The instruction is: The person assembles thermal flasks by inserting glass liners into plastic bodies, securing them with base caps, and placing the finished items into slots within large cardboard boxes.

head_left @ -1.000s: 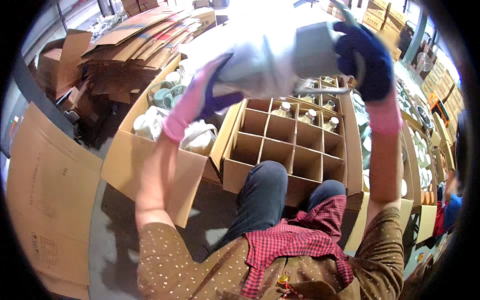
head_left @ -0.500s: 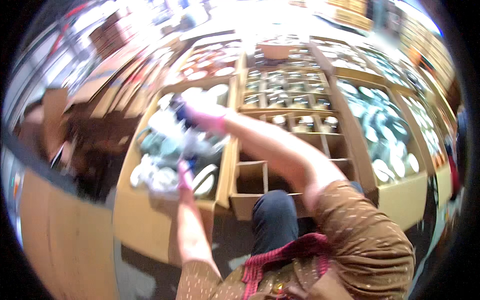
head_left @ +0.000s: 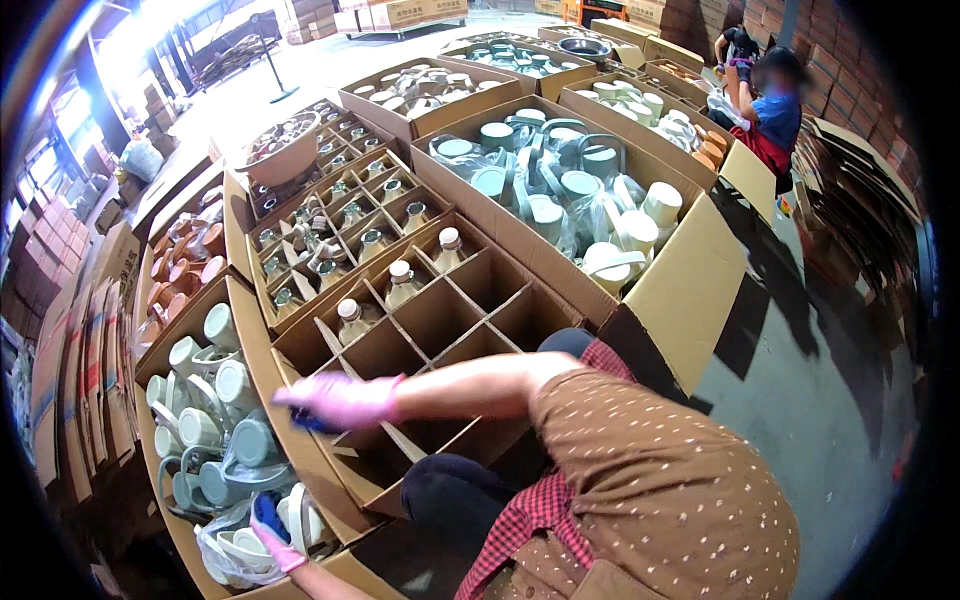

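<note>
1. Fingers of the left hand (head_left: 272, 535), gloved in pink and blue, are seen pressed into a plastic-wrapped white piece (head_left: 240, 550) in the left box (head_left: 150, 350); whether it is gripped cannot be told.
2. Fingers of the right hand (head_left: 335, 400) are stretched flat and hold nothing.
3. Compared with half a second ago, the right hand has been drawn back from the left box to the wall of the divided carton (head_left: 440, 300).
4. The wrapped piece is judged not yet lifted; empty cells lie just beside the right hand.

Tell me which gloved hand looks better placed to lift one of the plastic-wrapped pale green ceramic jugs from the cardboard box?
Probably the left hand: it already rests on the wrapped jugs in their box. The right hand hovers above the divided carton, apart from them.
</note>
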Demonstrator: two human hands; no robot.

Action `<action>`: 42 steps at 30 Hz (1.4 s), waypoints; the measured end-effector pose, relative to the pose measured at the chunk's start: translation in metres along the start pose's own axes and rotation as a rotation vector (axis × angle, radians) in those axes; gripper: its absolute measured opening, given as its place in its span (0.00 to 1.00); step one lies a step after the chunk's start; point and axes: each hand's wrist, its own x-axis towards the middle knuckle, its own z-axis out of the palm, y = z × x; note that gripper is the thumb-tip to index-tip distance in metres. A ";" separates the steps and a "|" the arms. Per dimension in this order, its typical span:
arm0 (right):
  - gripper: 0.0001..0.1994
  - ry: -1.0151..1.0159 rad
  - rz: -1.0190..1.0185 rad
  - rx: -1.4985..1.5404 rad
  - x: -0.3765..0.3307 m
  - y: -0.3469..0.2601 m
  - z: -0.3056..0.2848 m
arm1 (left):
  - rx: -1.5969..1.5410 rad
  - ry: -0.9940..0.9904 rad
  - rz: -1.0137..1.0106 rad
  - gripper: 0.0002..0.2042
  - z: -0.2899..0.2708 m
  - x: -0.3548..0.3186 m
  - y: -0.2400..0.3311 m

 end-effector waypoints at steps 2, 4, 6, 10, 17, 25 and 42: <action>0.16 0.347 -0.127 -0.393 -0.043 0.021 -0.103 | 0.126 0.093 0.249 0.21 0.002 -0.008 0.012; 0.15 0.657 0.263 -0.089 -0.091 0.039 -0.206 | 0.085 0.311 0.397 0.25 0.022 -0.027 0.034; 0.17 0.972 0.441 -0.167 -0.136 0.057 -0.291 | 0.336 0.578 0.586 0.25 0.064 -0.053 0.061; 0.42 0.838 0.937 -0.668 -0.193 0.104 -0.379 | 0.439 0.386 0.772 0.20 0.214 -0.112 0.087; 0.29 0.969 1.199 -0.363 -0.238 0.208 -0.404 | 0.436 -0.462 0.402 0.18 0.460 -0.200 0.050; 0.10 1.172 0.463 0.461 -0.283 0.094 -0.451 | 0.906 -0.678 0.422 0.14 0.504 -0.209 -0.014; 0.28 0.907 -0.329 0.690 -0.437 -0.227 -0.304 | -0.364 -0.655 0.189 0.29 0.526 -0.080 0.045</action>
